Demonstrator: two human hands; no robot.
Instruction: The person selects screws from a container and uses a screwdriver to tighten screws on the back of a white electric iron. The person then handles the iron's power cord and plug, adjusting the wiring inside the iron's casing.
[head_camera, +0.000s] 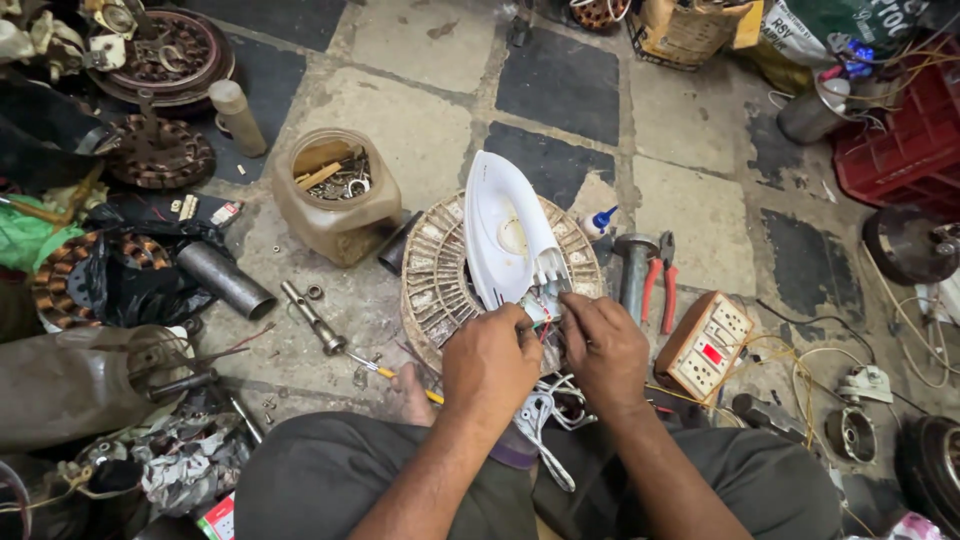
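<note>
A white clothes iron (503, 230) lies on its side across a round woven stand (435, 285) in the middle of the floor, its pointed tip away from me. My left hand (488, 362) and my right hand (602, 350) are both at its open rear end, fingers pinched on the small wires and terminals (543, 305) there. The iron's white cord (545, 425) trails down between my knees.
A plastic jar of parts (335, 195) stands to the left, with a metal pipe (225, 280), a socket wrench (312, 317) and a yellow-handled screwdriver (395, 375). Red pliers (660, 285) and a switch board (705, 345) lie to the right. Motor windings (160, 150) and scrap crowd the left.
</note>
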